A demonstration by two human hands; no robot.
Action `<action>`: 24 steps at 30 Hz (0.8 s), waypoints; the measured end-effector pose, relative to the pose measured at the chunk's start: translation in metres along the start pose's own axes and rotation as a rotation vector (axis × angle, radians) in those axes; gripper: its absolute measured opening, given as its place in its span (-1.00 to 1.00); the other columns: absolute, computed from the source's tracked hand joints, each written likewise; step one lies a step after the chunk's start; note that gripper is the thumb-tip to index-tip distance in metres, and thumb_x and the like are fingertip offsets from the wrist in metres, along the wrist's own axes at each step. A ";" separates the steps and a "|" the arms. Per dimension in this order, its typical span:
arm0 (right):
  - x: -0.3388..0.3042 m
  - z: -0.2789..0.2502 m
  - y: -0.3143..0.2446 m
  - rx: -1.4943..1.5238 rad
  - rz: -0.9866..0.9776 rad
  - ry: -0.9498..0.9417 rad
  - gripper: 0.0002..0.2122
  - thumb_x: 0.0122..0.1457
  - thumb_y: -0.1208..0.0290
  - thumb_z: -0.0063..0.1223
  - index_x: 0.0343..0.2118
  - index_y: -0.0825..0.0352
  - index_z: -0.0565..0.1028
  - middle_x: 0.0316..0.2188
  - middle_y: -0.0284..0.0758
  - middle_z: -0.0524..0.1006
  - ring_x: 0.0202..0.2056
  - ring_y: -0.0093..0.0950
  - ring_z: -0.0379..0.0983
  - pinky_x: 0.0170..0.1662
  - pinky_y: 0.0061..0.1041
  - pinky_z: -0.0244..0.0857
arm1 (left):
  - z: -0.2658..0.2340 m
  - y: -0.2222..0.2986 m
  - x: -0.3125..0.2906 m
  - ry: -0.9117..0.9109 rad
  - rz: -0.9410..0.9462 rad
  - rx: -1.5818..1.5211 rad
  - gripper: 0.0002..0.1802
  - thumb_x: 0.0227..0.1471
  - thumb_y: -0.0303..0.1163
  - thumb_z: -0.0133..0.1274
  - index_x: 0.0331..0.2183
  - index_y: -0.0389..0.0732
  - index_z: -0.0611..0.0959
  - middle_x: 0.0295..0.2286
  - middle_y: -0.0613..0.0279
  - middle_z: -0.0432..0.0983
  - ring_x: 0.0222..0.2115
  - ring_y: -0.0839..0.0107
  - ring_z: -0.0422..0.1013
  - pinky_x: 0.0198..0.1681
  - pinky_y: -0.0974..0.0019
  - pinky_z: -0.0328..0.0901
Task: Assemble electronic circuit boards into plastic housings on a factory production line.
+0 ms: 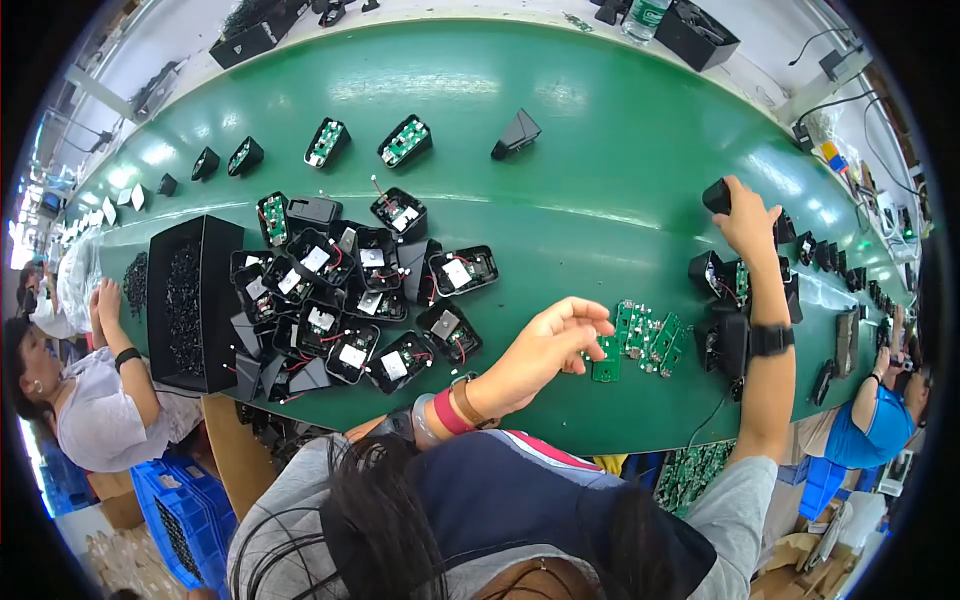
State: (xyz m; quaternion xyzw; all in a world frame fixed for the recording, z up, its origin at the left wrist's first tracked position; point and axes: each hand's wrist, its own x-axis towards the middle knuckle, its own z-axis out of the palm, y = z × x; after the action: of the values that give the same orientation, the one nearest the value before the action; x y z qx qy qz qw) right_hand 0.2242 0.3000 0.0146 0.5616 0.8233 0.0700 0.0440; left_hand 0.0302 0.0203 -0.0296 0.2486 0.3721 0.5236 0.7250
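Observation:
My right hand is stretched out to the far right, its fingers closed on a small black plastic housing. Below that hand stand several more black housings, one with a green board showing inside. My left hand hovers at the near middle, fingers loosely curled and apart, with nothing seen in them. Just past its fingertips lies a small pile of green circuit boards. To its left sits a heap of open black housings with white blocks and red wires.
A black bin of small dark parts stands at the left, beside a seated person. Housings with boards and a closed black housing line the far side of the green table. Another person works at the right.

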 end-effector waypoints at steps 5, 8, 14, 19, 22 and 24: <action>-0.099 -0.081 -0.089 0.673 -0.725 0.113 -0.43 -0.31 0.79 0.00 -0.08 0.30 0.40 -0.17 -0.17 0.43 -0.05 -0.20 0.34 0.06 -0.37 0.16 | -0.001 0.005 -0.002 0.038 0.093 -0.356 -0.33 0.19 0.10 -0.40 0.13 -0.20 0.16 -0.01 0.05 0.28 -0.16 0.25 0.38 -0.25 0.27 0.38; -0.135 -0.077 -0.116 0.629 -1.015 -0.259 -0.43 -0.20 0.53 0.23 -0.01 0.30 0.37 0.01 -0.23 0.33 0.10 -0.16 0.17 0.13 -0.25 0.09 | 0.002 0.010 -0.003 -0.007 0.022 -0.505 -0.33 0.18 0.15 -0.42 0.07 -0.19 0.27 -0.13 0.10 0.36 -0.22 0.31 0.41 -0.42 0.27 0.43; -0.050 -0.103 -0.138 0.756 -1.028 0.049 -0.47 -0.03 0.49 0.14 0.07 0.26 0.31 0.06 -0.15 0.31 0.06 -0.15 0.26 0.11 -0.31 0.16 | -0.002 0.004 -0.003 0.012 0.034 -0.564 -0.53 0.17 -0.09 -0.19 -0.02 -0.22 0.35 -0.16 0.12 0.37 -0.32 0.34 0.45 -0.38 0.26 0.42; 0.027 -0.025 -0.220 0.446 -0.874 0.257 -0.48 0.02 0.58 0.07 0.09 0.15 0.27 0.16 -0.18 0.16 0.06 -0.15 0.26 0.08 -0.28 0.23 | -0.002 0.003 -0.004 0.071 0.027 -0.572 -0.53 0.09 -0.31 -0.13 0.04 -0.22 0.27 -0.08 0.00 0.33 -0.23 0.24 0.42 -0.24 0.18 0.41; 0.027 -0.008 -0.226 0.440 -0.839 0.068 -0.57 -0.02 0.61 0.09 -0.03 0.20 0.35 0.10 -0.18 0.21 -0.03 -0.14 0.33 -0.02 -0.27 0.30 | -0.004 0.007 -0.006 0.066 0.119 -0.573 -0.53 0.07 -0.31 -0.12 0.02 -0.24 0.29 -0.14 0.02 0.37 -0.24 0.22 0.42 -0.15 0.19 0.37; 0.020 -0.012 -0.221 0.457 -0.858 0.094 -0.61 -0.04 0.63 0.09 -0.09 0.23 0.37 0.06 -0.19 0.23 -0.07 -0.15 0.36 -0.06 -0.27 0.31 | -0.005 0.006 -0.007 0.100 0.126 -0.576 -0.53 0.08 -0.28 -0.15 0.02 -0.24 0.30 -0.19 0.02 0.41 -0.27 0.21 0.44 -0.19 0.19 0.39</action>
State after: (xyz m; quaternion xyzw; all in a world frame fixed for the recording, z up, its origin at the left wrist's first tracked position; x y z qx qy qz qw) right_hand 0.0122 0.2387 -0.0098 0.1634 0.9759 -0.1115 -0.0926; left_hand 0.0213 0.0156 -0.0263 0.0293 0.2271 0.6632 0.7125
